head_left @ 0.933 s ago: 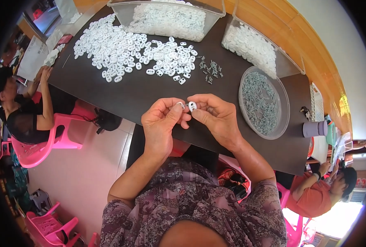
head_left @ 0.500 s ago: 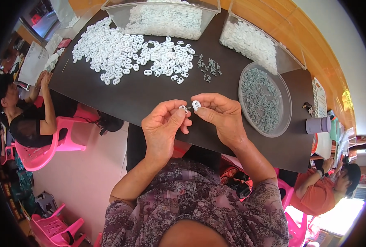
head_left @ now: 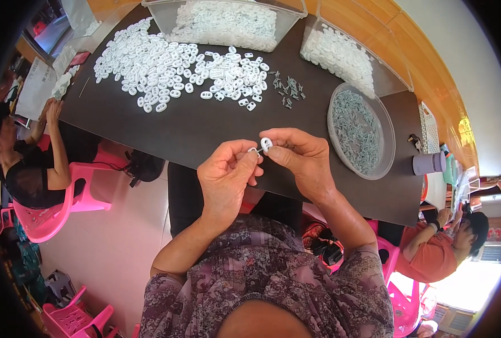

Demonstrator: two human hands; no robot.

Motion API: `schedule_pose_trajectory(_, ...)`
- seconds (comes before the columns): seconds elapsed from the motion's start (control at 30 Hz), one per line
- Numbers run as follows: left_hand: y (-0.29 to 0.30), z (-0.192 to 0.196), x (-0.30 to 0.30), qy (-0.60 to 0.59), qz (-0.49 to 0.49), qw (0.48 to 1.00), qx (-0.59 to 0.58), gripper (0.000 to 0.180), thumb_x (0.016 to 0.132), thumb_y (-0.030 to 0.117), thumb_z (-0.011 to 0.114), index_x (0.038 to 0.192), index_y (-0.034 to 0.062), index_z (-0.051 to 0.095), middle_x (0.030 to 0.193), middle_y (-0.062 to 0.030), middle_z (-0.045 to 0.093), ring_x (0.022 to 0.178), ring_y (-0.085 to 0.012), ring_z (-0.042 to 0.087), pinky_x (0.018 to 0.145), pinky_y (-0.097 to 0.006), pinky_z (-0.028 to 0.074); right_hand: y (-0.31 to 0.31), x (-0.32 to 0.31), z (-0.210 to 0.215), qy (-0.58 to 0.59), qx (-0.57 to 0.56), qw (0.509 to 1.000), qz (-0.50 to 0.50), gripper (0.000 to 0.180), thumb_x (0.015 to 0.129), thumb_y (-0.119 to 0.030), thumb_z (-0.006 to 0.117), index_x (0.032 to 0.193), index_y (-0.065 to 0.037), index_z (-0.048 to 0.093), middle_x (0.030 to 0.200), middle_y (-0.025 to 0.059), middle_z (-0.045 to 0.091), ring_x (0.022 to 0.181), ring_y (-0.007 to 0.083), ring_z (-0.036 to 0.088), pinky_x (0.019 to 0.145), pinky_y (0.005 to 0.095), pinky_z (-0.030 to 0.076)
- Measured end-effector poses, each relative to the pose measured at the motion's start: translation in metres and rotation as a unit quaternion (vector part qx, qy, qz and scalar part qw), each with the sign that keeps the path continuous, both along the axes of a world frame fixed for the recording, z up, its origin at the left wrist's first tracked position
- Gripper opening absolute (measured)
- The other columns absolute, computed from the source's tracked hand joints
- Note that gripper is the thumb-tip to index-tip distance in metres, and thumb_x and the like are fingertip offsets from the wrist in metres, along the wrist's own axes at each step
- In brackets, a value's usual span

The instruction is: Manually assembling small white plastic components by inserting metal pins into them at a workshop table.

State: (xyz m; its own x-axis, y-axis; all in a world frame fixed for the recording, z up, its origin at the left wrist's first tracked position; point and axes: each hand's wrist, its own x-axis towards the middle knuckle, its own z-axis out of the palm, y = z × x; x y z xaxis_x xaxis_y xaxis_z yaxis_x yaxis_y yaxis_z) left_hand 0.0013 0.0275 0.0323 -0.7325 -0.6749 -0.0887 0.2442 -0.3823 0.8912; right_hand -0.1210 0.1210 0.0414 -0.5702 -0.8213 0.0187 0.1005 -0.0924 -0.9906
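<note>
Over the dark table's (head_left: 149, 121) near edge, in the head view, the left hand (head_left: 226, 173) pinches a small white piece (head_left: 252, 150) with a screw (head_left: 260, 150) jutting out, and the right hand (head_left: 300, 163) grips a white two-hole oval (head_left: 266, 143) between thumb and forefinger. Their gap has just narrowed, apparently bringing oval and screw tip together; whether it enters a hole, I cannot tell.

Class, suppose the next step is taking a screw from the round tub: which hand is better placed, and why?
The right hand, probably: it is nearer the tub, which stands on that side. It pinches a white piece, though, so may need freeing. The left hand is farther off, also occupied.
</note>
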Motion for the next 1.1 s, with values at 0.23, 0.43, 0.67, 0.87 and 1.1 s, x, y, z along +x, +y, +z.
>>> schedule_pose_trajectory(0.23,-0.003,-0.004,0.003,-0.005,0.007,1.000,-0.024,0.017,0.088,0.006,0.058,0.100,-0.0056,0.059,0.082,-0.0090,0.064,0.063,-0.0103,0.059,0.052,-0.020,0.048,-0.002,0.008,-0.002,0.021,-0.002,1.000,0.005,0.023,0.083,0.003,0.061,0.105,0.001,0.063,0.088,0.0038,0.064,0.082,0.0091,0.059,0.077,0.0230,0.046)
schedule_pose_trajectory(0.43,-0.001,-0.008,0.004,-0.006,0.019,0.998,-0.061,0.016,0.088,0.004,0.058,0.101,-0.0050,0.059,0.082,-0.0072,0.063,0.064,-0.0086,0.058,0.053,-0.020,0.047,-0.003,0.011,-0.003,0.129,0.014,0.992,-0.007,0.024,0.082,0.005,0.060,0.106,0.001,0.064,0.088,0.0025,0.062,0.083,0.0092,0.058,0.079,0.0230,0.045)
schedule_pose_trajectory(0.67,-0.003,-0.017,0.001,0.029,0.002,0.999,-0.043,0.023,0.088,0.002,0.057,0.111,-0.0007,0.055,0.083,-0.0018,0.060,0.068,-0.0052,0.055,0.057,-0.017,0.045,-0.007,0.018,-0.002,0.078,0.053,0.995,-0.041,0.022,0.080,0.007,0.060,0.101,0.001,0.064,0.086,0.0039,0.060,0.081,0.0085,0.055,0.074,0.0227,0.045)
schedule_pose_trajectory(0.87,-0.003,-0.023,-0.004,0.078,0.016,0.996,-0.029,0.025,0.088,0.000,0.055,0.113,-0.0032,0.054,0.083,-0.0040,0.059,0.068,-0.0069,0.055,0.058,-0.018,0.045,-0.007,0.014,-0.009,0.277,0.038,0.959,-0.037,0.026,0.080,0.007,0.060,0.105,-0.001,0.063,0.089,0.0047,0.058,0.082,0.0102,0.055,0.073,0.0238,0.046)
schedule_pose_trajectory(1.1,-0.006,-0.021,-0.003,0.077,0.050,0.995,-0.030,0.023,0.087,-0.001,0.057,0.109,-0.0062,0.058,0.080,-0.0083,0.061,0.065,-0.0117,0.058,0.058,-0.024,0.050,-0.013,0.024,-0.010,0.378,-0.005,0.920,-0.101,0.026,0.076,0.005,0.062,0.101,-0.005,0.064,0.082,0.0069,0.061,0.078,0.0210,0.055,0.068,0.0306,0.045)
